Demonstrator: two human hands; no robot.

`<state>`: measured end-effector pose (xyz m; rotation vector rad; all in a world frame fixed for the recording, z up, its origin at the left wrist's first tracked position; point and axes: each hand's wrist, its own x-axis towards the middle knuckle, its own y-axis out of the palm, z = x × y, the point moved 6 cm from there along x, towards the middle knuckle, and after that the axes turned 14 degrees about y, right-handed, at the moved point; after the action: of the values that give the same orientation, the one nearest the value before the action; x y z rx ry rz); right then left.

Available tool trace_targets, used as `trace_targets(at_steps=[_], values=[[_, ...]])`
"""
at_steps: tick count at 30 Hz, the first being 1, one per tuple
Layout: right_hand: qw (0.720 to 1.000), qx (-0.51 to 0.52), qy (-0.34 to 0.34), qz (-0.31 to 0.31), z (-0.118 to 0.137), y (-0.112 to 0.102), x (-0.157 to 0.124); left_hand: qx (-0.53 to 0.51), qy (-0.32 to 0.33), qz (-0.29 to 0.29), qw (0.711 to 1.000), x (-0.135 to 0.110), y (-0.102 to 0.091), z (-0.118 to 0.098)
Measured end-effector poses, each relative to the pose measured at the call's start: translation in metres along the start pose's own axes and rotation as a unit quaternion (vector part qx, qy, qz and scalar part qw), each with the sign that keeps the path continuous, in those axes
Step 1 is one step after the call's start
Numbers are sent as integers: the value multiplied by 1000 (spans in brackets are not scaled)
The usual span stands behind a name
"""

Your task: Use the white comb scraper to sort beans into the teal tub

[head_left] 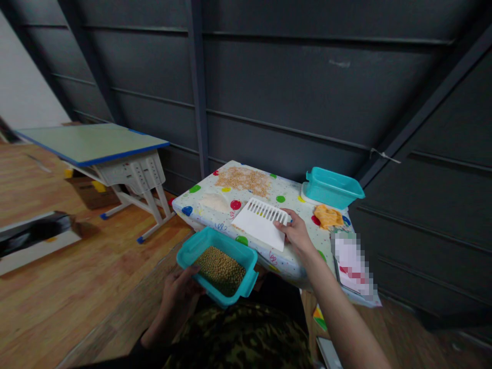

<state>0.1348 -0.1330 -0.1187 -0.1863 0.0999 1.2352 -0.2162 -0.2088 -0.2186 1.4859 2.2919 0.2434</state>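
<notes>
My left hand [177, 293] grips a teal plastic box [216, 266] filled with small tan beans, held just below the near edge of a small table. My right hand [295, 233] pinches the right edge of a white toothed scraper [260, 223] that lies flat on the table's dotted cloth [200, 197]. A loose spread of grain [243, 180] covers the far part of the cloth, and a pale heap [215, 203] sits left of the scraper.
A second teal box [332, 187] stands on its lid at the table's far right, with an orange cloth [327, 216] in front of it. A blurred-out card [351, 264] lies at the right edge. A blue-edged desk [96, 146] stands to the left on wooden floor. A dark panelled wall [292, 87] is behind.
</notes>
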Motion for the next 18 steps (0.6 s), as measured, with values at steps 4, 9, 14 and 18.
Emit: trace_targets(at_steps=[4, 9, 14, 18], values=[[999, 18, -16, 44, 0, 13, -16, 6, 2, 32, 999, -7, 7, -8], [999, 1, -23, 44, 9, 7, -10, 8, 5, 34, 999, -9, 8, -12], [993, 15, -70, -91, 23, -32, 34, 5, -1, 21, 1000, -10, 6, -10], [983, -21, -79, -163, 25, -53, 61, -3, -1, 14, 1000, -14, 5, -11]])
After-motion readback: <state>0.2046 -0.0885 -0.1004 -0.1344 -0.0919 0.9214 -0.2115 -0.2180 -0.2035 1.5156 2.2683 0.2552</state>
